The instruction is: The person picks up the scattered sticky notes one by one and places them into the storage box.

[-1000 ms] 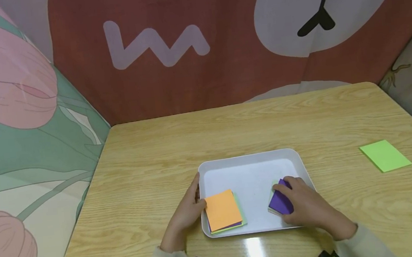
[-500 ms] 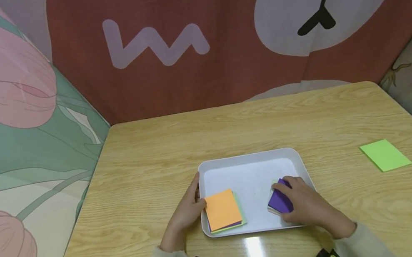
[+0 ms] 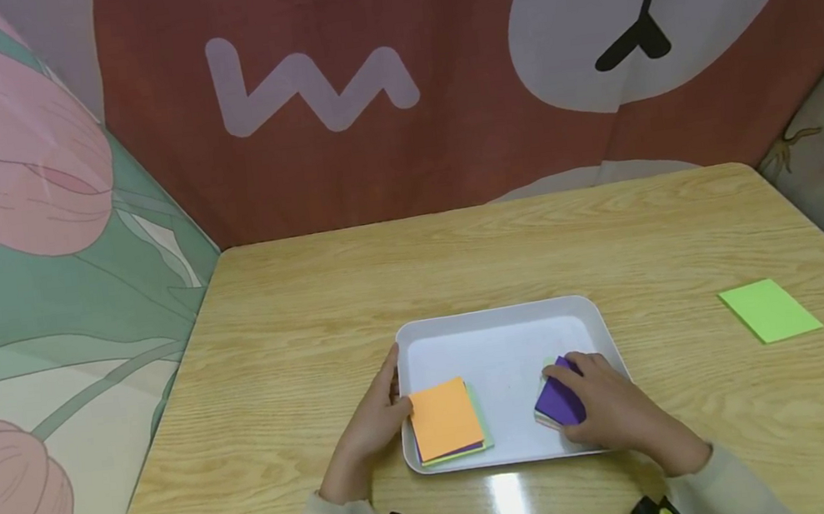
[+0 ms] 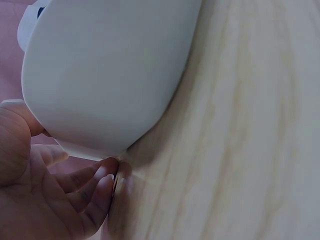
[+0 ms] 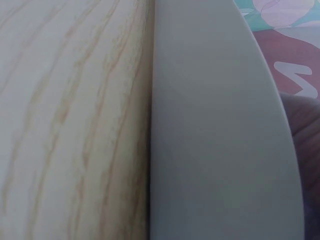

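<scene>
A white tray point(image 3: 506, 364) lies on the table. My left hand point(image 3: 371, 420) grips its left side, the thumb over the rim and the fingers along the outer wall. In the left wrist view, the fingertips point(image 4: 107, 182) sit low by the wall, near the tabletop. Inside the tray at left is a stack of square sticky notes point(image 3: 444, 421), orange on top with purple and green edges showing. At right in the tray, my right hand point(image 3: 608, 404) holds a second stack of sticky notes point(image 3: 559, 403), purple on top, between thumb and fingers. The palm hides part of it.
A light green sticky note pad point(image 3: 769, 310) lies on the wooden table point(image 3: 311, 301), well right of the tray. Behind the table hangs a red-brown printed cloth point(image 3: 373, 169); a floral cloth point(image 3: 46, 287) borders the left side.
</scene>
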A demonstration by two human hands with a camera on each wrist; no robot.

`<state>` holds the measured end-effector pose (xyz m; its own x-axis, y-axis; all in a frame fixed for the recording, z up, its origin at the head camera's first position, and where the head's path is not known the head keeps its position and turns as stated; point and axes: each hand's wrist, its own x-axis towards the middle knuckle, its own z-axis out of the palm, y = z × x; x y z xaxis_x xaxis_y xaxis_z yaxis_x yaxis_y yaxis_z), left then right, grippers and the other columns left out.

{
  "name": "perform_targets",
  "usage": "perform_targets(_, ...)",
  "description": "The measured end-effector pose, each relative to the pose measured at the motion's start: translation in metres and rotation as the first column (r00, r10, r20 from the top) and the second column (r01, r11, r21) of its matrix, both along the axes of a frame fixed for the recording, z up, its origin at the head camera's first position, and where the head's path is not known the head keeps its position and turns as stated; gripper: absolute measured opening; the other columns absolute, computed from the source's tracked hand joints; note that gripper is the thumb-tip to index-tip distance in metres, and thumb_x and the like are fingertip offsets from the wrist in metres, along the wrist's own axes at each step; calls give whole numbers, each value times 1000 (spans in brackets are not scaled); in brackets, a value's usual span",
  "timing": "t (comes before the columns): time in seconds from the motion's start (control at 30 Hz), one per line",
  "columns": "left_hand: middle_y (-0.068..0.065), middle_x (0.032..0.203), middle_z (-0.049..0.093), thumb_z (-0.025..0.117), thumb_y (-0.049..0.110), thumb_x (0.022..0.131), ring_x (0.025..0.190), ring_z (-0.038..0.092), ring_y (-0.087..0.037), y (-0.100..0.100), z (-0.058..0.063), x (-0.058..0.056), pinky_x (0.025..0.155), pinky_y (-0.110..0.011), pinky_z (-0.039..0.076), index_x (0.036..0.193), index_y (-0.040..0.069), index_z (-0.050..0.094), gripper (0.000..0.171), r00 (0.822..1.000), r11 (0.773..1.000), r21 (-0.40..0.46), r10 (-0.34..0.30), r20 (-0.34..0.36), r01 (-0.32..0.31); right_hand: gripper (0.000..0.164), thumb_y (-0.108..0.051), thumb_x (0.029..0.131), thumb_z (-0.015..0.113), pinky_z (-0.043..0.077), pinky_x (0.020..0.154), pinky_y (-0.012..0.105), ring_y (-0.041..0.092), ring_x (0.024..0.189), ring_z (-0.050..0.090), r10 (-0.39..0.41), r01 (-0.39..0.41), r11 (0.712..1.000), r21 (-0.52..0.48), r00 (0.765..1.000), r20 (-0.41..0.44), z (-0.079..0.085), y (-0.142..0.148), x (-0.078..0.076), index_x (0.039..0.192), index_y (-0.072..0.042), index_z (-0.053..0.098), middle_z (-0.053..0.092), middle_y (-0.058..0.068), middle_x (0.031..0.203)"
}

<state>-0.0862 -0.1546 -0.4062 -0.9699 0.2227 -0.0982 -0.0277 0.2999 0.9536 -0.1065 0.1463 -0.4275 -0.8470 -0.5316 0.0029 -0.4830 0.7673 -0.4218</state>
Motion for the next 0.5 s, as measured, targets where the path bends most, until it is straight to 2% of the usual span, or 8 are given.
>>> perform_targets(0.5,-30,118,37,40,-12,72,89,43,-30,-1,-1,-1,73,-36,43,136,-3,2,75,1000,1000,20,-8,7,8,71,-26,56,71,46,65,50,37,93,43,-10,10,1000,9,1000,22,1,0,-1,121,-9,48,44,28,116)
